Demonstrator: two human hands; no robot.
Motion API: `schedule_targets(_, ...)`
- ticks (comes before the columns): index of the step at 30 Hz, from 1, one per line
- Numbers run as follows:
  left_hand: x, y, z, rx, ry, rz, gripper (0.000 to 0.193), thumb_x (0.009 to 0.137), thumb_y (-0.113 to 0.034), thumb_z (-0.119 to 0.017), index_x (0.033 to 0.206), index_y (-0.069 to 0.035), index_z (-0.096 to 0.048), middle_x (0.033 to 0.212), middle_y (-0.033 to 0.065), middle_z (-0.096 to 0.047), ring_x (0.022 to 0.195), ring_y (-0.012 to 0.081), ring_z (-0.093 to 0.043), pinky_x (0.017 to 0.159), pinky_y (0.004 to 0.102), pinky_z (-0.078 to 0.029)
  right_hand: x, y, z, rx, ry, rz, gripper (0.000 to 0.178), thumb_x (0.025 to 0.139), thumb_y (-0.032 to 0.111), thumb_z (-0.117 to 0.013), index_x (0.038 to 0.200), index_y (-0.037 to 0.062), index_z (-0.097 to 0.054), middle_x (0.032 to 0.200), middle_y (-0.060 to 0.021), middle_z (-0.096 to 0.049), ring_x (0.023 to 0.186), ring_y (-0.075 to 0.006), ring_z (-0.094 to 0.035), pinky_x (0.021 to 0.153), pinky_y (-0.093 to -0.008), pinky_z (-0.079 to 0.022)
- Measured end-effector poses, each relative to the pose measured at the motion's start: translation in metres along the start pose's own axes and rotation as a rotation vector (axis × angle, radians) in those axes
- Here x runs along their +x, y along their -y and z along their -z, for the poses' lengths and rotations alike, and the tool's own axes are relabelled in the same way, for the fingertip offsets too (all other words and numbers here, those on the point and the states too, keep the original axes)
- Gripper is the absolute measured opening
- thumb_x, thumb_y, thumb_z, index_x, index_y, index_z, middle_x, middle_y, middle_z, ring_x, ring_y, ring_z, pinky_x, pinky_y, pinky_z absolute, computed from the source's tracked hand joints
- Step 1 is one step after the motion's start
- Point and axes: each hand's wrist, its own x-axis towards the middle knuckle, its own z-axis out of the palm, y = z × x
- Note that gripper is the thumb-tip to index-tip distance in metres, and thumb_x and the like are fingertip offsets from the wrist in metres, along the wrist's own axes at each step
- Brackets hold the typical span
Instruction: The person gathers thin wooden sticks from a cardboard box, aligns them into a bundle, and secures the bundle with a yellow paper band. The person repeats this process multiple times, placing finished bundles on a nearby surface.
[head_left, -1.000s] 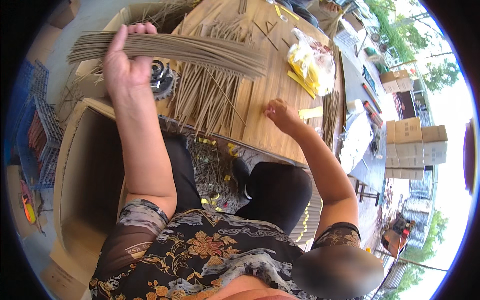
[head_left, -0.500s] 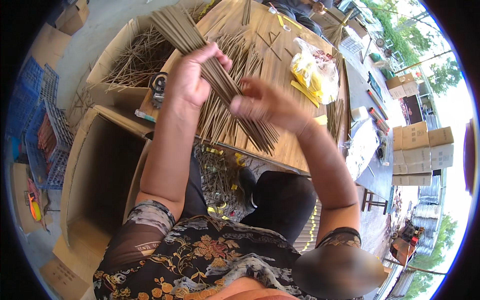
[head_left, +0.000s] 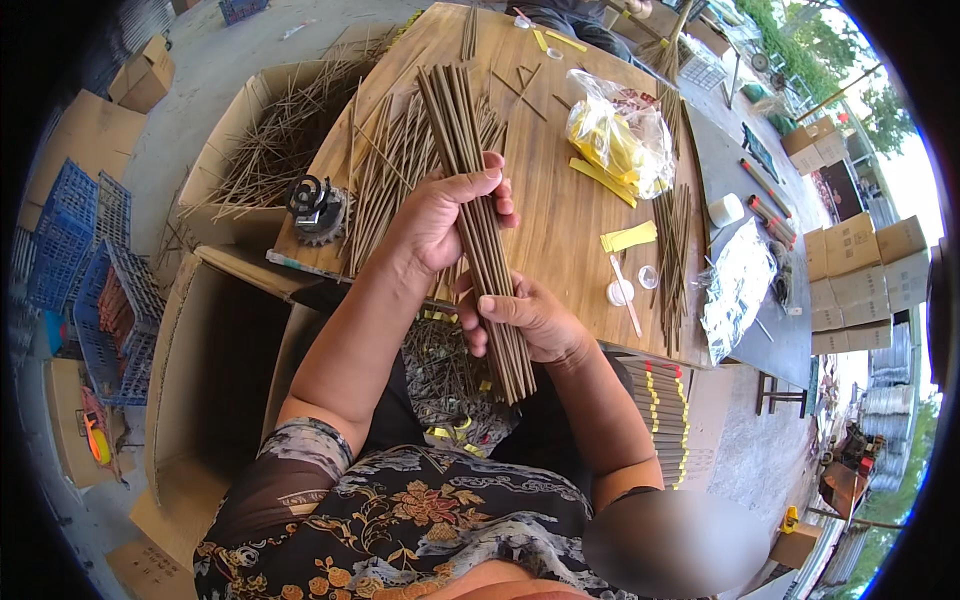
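Note:
A bundle of thin brown incense sticks (head_left: 455, 115) is held slantwise over the near edge of the wooden table, its top leaning left. My left hand (head_left: 435, 220) wraps round its middle. Lower down, my right hand (head_left: 530, 318) grips the same bundle, thumb across the front. Many loose sticks (head_left: 380, 195) lie on the table behind and left of my left hand. Right of my hands are yellow paper strips (head_left: 630, 236) and a small white tub (head_left: 620, 293) with a flat stick across it. Farther back, a clear plastic bag (head_left: 650, 130) holds yellow strips.
A black metal device (head_left: 318, 212) stands at the table's left corner. Cardboard boxes stand to the left, one full of sticks (head_left: 285, 125), another open (head_left: 220, 340). Blue crates (head_left: 70, 240) lie beyond. Across the table sits another person (head_left: 570, 15). Banded bundles (head_left: 655, 410) are below right.
The bundle has come down and toward me and turned more upright. My right hand, blurred beside the bundle before, now grips its lower part. My left hand still holds it.

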Motion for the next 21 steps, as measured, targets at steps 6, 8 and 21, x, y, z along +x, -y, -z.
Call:
schedule_targets(6, 0.005, 0.014, 0.004, 0.237, -0.159, -0.076, 0.024, 0.079, -0.014, -0.058, 0.100, -0.002, -0.052, 0.082, 0.0097, -0.058, 0.076, 0.0202, -0.058, 0.073, 0.0372, -0.049, 0.000, -0.009, 0.027, -0.127, -0.059, 0.081, 0.027, 0.079, 0.010, -0.060, 0.100, 0.0014, -0.046, 0.074, -0.0051, -0.055, 0.063, -0.0141, -0.055, 0.059, -0.0248, -0.047)
schedule_targets(8, 0.005, 0.016, 0.003, -0.015, -0.081, -0.009, 0.028, 0.080, -0.013, -0.056, 0.104, 0.000, -0.050, 0.088, 0.0130, -0.059, 0.084, 0.0240, -0.058, 0.081, 0.0405, -0.047, -0.004, -0.008, 0.031, -0.014, -0.003, 0.059, 0.026, 0.080, 0.009, -0.059, 0.100, 0.0013, -0.046, 0.074, -0.0055, -0.055, 0.063, -0.0142, -0.055, 0.059, -0.0254, -0.047)
schedule_targets(21, 0.010, 0.021, 0.008, -0.022, -0.026, 0.040, 0.047, 0.064, 0.005, -0.045, 0.111, 0.006, -0.043, 0.105, 0.0233, -0.052, 0.103, 0.0326, -0.051, 0.096, 0.0457, -0.037, -0.010, -0.012, 0.045, 0.171, 0.004, 0.041, 0.027, 0.085, 0.012, -0.041, 0.108, -0.0029, -0.042, 0.090, -0.0179, -0.057, 0.076, -0.0250, -0.060, 0.070, -0.0348, -0.051)
